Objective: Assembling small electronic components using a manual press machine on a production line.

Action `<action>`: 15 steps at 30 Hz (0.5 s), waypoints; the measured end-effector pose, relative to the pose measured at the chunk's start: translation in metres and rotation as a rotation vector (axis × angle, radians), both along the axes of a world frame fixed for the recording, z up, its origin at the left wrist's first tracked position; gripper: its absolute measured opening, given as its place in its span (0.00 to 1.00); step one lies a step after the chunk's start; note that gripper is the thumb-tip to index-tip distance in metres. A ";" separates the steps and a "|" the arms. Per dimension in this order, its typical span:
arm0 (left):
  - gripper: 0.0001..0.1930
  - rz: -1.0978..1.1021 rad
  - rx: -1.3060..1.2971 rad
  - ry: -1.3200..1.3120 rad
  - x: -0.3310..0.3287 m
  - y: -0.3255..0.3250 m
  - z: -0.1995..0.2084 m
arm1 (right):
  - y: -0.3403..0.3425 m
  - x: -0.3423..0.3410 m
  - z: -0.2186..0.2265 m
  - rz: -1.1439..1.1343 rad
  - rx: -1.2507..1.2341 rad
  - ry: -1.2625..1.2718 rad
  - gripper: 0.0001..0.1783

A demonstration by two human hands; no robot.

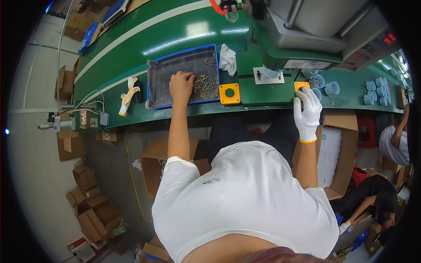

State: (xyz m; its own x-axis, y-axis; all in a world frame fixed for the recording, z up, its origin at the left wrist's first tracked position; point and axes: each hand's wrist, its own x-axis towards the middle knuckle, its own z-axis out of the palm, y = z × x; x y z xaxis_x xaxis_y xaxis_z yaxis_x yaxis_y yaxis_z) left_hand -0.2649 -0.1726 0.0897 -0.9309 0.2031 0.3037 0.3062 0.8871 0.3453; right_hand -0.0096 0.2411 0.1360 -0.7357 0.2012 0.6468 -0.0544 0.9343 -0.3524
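My bare left hand is over a shallow blue-rimmed tray with a dark lining. Its fingertips are pinched together beside a scatter of small brass-coloured pieces; whatever is between them is too small to make out. A white knit glove with a yellow cuff covers my right hand. That hand lies with its fingers stretched over a yellow button box, hiding most of it. Between my hands stand a second yellow box with a green button and the pale plate under the press.
A crumpled white cloth lies beside the tray, a glove to its left. Light-blue cups stand right of the press. Cardboard boxes sit below the green bench. Another person bends down at lower right.
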 end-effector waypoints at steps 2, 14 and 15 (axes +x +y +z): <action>0.09 -0.051 -0.065 -0.001 -0.002 0.004 -0.002 | 0.001 -0.002 0.003 -0.025 0.000 0.010 0.08; 0.07 -0.202 0.234 -0.042 -0.017 0.006 -0.024 | 0.017 0.014 0.005 0.044 -0.097 0.032 0.06; 0.07 -0.229 0.232 -0.045 -0.014 0.020 -0.017 | 0.019 0.015 0.003 0.053 -0.115 0.023 0.07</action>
State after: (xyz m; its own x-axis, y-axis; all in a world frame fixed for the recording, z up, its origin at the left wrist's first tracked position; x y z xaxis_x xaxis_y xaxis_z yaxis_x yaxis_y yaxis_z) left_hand -0.2789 -0.1526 0.0731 -0.8823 0.3392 0.3264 0.4690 0.6931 0.5474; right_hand 0.0049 0.2602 0.1391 -0.7325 0.2360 0.6385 -0.1120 0.8835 -0.4549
